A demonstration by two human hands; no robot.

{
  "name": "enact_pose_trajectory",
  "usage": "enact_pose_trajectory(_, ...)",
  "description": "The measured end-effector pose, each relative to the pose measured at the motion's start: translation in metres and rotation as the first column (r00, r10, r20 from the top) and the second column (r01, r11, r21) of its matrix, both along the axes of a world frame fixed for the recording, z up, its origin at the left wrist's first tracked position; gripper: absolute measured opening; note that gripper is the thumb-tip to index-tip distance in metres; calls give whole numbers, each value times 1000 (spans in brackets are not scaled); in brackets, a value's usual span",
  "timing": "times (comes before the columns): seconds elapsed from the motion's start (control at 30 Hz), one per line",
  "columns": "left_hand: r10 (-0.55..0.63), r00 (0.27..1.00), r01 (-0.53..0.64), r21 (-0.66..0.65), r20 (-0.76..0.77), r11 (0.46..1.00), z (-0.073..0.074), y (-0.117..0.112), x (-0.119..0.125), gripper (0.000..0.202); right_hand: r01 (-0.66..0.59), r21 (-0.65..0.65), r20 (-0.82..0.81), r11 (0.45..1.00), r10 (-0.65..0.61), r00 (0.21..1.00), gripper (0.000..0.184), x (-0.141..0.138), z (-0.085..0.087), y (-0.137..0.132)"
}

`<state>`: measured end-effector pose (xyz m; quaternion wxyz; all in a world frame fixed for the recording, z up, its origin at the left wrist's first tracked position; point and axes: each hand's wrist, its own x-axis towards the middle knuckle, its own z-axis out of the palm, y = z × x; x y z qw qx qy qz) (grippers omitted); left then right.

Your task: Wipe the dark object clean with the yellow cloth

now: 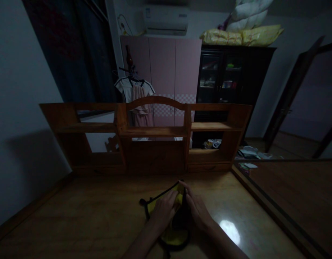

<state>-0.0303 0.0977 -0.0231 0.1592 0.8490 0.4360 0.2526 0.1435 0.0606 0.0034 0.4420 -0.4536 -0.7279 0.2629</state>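
On the wooden tabletop lies a yellow fabric piece with black edging (pixel 174 237), partly folded and raised in the middle. It looks like a soft pouch or bag, but its exact kind cannot be made out in the dim light. My left hand (pixel 164 208) rests over its yellow face, with curled fingers pressing the fabric near the upper right corner. Along the raised black edge, my right hand (pixel 196 207) has its fingers close together, gripping the side near the top. Both hands nearly meet there. Fingertips are partly hidden by the fabric.
A wooden shelf unit (pixel 153 132) with drawers stands along the table's far edge. A lamp-like reflection shines on the tabletop (pixel 101 212) at right. Beyond are a pink wardrobe (pixel 162 64), hanging clothes (pixel 140 93), a dark cabinet (pixel 252 79) and a doorway at right.
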Motion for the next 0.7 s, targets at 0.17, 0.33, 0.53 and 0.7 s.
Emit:
enact_pose_trajectory(0.17, 176, 980, -173, -34, 94, 984, -3, -1, 5, 48, 116, -18, 9, 993, -116, 993, 48, 0, -3, 8)
enact_pose_trajectory(0.33, 378, 876, -346, -156, 299, 925, -4, 6, 4, 30, 113, -48, 81, 992, -108, 991, 52, 1, -9, 12)
enact_pose_trajectory(0.53, 523, 758, -418, -326, 390, 848, -22, 19, 1, 58, 33, -55, 113, 998, -26, 993, 50, -3, -10, 8)
enact_pose_trajectory(0.7, 436, 782, -344, -275, 446, 898, -25, 14, 7, 57, 76, 8, 96, 997, -76, 992, 45, -1, -9, 5)
